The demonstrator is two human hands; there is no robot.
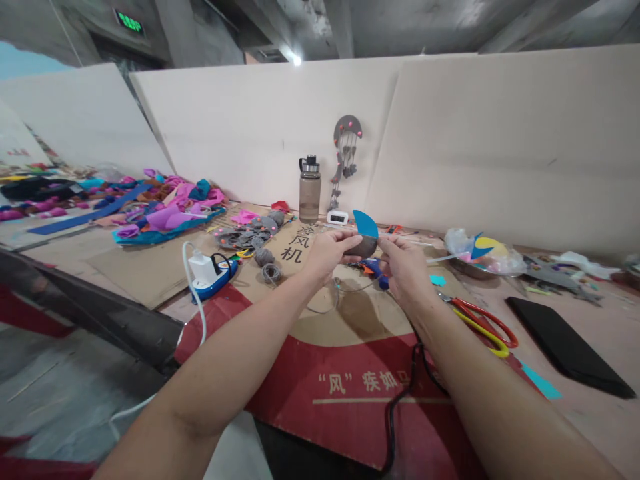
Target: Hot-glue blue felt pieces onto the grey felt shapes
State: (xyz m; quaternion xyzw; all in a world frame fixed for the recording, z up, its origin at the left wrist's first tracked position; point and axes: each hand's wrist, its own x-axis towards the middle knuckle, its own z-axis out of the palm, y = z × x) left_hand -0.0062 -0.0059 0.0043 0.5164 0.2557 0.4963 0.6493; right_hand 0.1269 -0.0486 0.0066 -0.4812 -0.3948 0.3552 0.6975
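My left hand (327, 253) is closed on a small rounded piece with a blue felt part (365, 223) above and a dark grey part (364, 247) below. At its right edge, my right hand (405, 267) pinches the same piece between thumb and finger. The two hands hold it up over the cardboard (280, 320). Below and behind the right hand lies a blue glue gun (381, 275), partly hidden. Grey yarn (271, 273) lies left of the hands, with a loose strand under them. Scissors with red and yellow handles (487, 327) rest beside my right forearm.
A water bottle (309, 193) and small white clock (337, 217) stand behind. A grey moon hanging (349, 125) is on the board. Felt scraps (170, 217), a power strip (215, 280) and white cable lie left. A black phone (567, 343) and plastic-wrapped bowl (485, 267) lie right.
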